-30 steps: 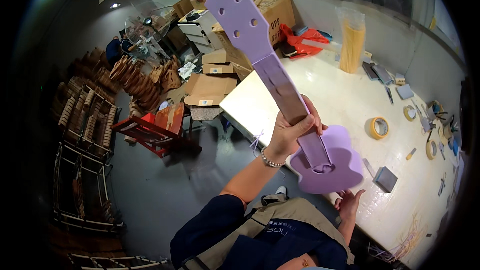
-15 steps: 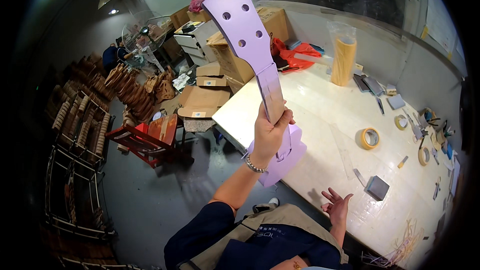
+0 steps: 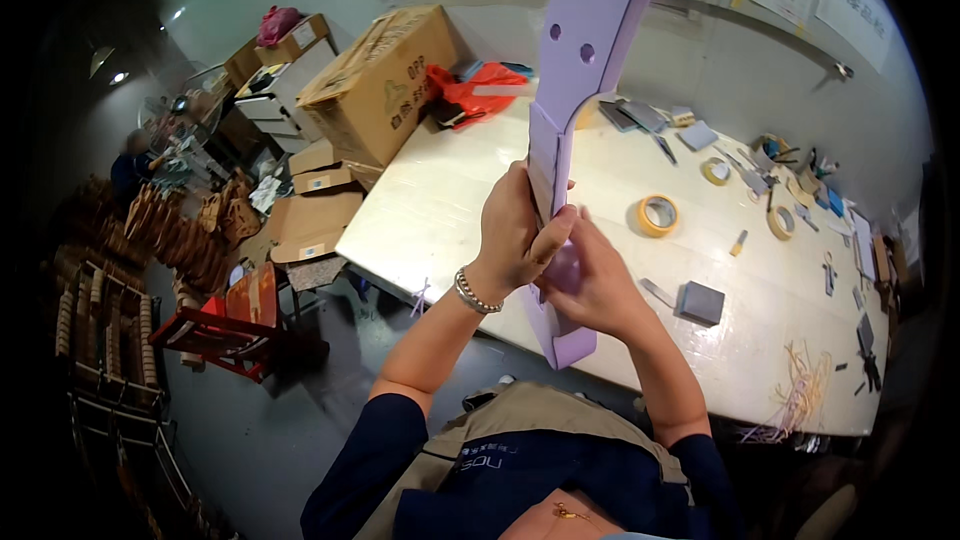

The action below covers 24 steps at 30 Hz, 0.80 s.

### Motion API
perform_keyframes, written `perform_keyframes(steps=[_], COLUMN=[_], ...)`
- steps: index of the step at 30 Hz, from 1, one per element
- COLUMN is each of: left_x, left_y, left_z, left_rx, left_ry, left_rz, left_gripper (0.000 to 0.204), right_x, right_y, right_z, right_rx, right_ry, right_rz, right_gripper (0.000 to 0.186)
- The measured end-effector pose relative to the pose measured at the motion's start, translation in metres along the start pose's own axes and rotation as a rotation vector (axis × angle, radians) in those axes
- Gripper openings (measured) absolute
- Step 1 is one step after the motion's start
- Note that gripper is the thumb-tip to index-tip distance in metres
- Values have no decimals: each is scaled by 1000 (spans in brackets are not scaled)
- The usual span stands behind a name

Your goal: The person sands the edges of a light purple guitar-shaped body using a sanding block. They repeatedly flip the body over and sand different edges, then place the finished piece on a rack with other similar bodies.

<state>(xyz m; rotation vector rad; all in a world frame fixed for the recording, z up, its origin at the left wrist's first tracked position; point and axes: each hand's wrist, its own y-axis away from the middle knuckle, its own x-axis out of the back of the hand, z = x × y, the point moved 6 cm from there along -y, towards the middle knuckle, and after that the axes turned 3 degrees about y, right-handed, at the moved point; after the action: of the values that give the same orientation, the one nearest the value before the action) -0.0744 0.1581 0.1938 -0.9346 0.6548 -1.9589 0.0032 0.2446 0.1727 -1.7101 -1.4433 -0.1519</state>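
A lavender ukulele (image 3: 583, 6) stands upright in front of me, its headstock with round peg holes toward the top edge of the view. My left hand (image 3: 515, 228), with a beaded bracelet at the wrist, is wrapped round the neck below the headstock. Just below and to the right, my right hand (image 3: 602, 285) grips it where the neck meets the body, its fingertips partly hidden. Strips of tape or paper cover the fretboard face. Most of the body is behind my hands; its lower edge shows over the table's near edge.
On the white table (image 3: 430, 210) lie a yellow tape roll (image 3: 655, 231), a grey block (image 3: 701, 304), loose strips (image 3: 797, 390) and several small tools. A cardboard box (image 3: 375, 80) and red bag (image 3: 480, 95) stand behind. Left are a red chair (image 3: 255, 302) and a distant person (image 3: 130, 172).
My right hand has come up from beside the table edge onto the ukulele. The ukulele has turned to show its side, and my view has shifted right.
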Motion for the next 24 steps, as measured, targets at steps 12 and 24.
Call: perform_keyframes(steps=[12, 24], left_x=[57, 74], left_y=[-48, -61], left_z=[63, 74], left_rx=[-6, -84], left_ry=[37, -305], left_rz=[81, -103], left_gripper=[26, 15], right_x=[-31, -42], right_y=[-24, -28], right_z=[16, 20], right_rx=[-169, -197], right_ry=[-348, -258], right_rz=[96, 125], right_gripper=[49, 50])
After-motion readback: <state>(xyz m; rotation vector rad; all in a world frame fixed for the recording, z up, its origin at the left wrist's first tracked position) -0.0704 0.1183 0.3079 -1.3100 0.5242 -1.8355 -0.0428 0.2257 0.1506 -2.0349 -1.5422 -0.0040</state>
